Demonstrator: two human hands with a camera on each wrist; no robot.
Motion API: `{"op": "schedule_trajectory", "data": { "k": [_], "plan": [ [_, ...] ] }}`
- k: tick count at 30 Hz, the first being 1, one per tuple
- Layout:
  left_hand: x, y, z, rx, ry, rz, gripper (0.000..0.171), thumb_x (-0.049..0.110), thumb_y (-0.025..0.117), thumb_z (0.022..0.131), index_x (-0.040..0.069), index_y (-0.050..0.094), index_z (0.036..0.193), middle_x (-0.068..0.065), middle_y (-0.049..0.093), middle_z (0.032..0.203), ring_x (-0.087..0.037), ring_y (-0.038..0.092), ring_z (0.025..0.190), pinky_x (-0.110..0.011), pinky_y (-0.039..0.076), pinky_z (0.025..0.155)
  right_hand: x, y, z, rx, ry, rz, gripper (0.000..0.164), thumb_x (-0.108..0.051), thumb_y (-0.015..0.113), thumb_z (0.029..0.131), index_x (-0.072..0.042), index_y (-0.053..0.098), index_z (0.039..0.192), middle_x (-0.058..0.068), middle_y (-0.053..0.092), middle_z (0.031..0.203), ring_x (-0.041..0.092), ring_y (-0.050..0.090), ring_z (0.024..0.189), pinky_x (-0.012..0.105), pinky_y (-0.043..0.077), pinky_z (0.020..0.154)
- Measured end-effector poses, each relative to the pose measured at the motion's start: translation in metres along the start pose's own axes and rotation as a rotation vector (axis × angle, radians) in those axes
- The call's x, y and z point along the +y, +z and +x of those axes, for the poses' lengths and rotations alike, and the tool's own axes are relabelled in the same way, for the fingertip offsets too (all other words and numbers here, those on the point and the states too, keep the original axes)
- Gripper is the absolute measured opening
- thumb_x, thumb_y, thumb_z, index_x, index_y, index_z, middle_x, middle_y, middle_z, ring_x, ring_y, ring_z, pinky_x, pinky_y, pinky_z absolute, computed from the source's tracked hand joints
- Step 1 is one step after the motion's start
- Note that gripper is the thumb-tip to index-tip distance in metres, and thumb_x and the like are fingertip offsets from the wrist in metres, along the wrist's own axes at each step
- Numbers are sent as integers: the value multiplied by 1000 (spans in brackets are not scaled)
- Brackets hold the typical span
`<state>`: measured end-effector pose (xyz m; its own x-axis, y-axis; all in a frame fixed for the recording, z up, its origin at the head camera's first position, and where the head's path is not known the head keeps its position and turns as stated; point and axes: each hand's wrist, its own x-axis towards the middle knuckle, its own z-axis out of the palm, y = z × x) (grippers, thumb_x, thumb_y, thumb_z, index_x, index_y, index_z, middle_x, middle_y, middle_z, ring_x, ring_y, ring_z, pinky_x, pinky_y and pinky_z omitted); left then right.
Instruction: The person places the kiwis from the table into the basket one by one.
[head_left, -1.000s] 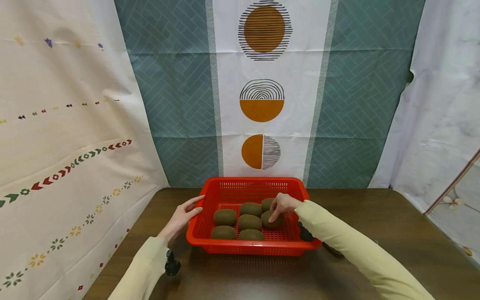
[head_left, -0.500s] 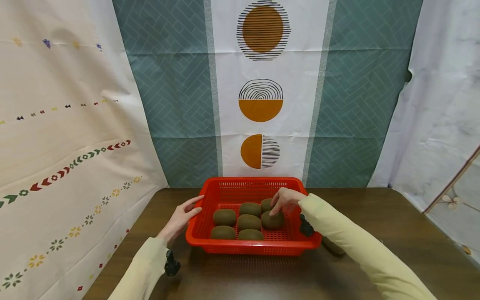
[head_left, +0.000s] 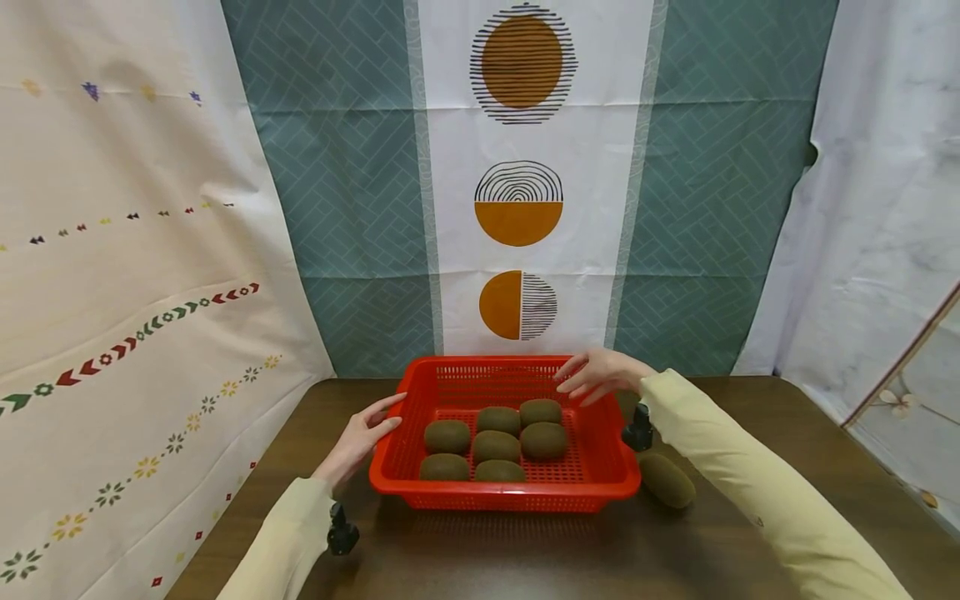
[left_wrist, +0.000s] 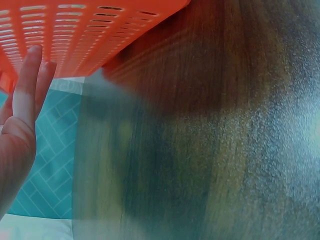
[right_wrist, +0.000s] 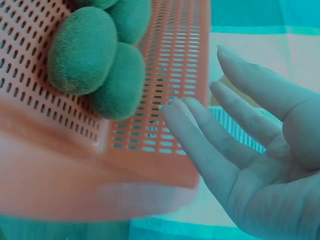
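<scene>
Several brown fuzzy kiwis [head_left: 497, 447] lie in a red plastic basket [head_left: 517, 502] with slotted walls. My left hand [head_left: 362, 437] rests at the basket's left rim, fingers extended; in the left wrist view its fingers [left_wrist: 27, 85] lie against the slotted wall. Over the basket's back right corner hovers my right hand [head_left: 600, 373], its fingers spread and holding nothing. Nearest to it is a kiwi [head_left: 541, 412] at the back right of the group. The right wrist view shows the loose fingers [right_wrist: 210, 145] apart from the kiwis [right_wrist: 84, 52].
Outside the basket, a kiwi [head_left: 666, 479] lies on the dark wooden table [head_left: 480, 558] at the right. Another [head_left: 627, 405] shows partly behind the right wrist. Patterned cloths [head_left: 360, 208] hang behind and at both sides.
My right hand has let go of the kiwi at the right of the group and moved up and right. The kiwi outside the basket shows more fully. My left hand stays at the rim.
</scene>
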<state>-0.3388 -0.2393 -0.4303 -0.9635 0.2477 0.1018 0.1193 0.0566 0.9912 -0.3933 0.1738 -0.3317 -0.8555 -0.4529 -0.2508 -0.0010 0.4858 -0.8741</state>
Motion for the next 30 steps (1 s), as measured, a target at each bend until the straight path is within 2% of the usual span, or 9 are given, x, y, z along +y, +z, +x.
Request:
{"op": "schedule_trajectory", "data": {
  "k": [7,15,24,30],
  "plan": [
    [-2,-2,-1,-13,5,19,52,19,58,89,11,39,137,-24,47,123,-36,57,97,-45,48,75,6,-22,-17,12,-60,74,39,-9,66,83,7,54,116,17,63,99,35,59,93,43,50,72],
    [-2,-2,-3,-6,-6,15,54,19,59,89,11,38,138,-24,47,124,-35,57,97,-46,48,76,16,-44,-39,6,-94,131,44,-4,62,85,14,45,122,30,53,113,38,55,98,47,48,76],
    [0,-2,-2,-6,2,25,53,19,58,90,11,37,138,-24,47,124,-36,57,97,-46,48,75,36,-61,-58,-12,-78,96,37,-6,63,84,9,52,116,18,62,98,31,61,89,46,49,75],
    [0,-1,1,-1,-17,5,54,17,58,90,11,36,139,-24,46,126,-36,56,99,-45,48,76,57,-70,-71,-76,-41,72,31,-6,62,85,5,57,113,17,62,98,32,60,90,47,48,76]
  ]
}}
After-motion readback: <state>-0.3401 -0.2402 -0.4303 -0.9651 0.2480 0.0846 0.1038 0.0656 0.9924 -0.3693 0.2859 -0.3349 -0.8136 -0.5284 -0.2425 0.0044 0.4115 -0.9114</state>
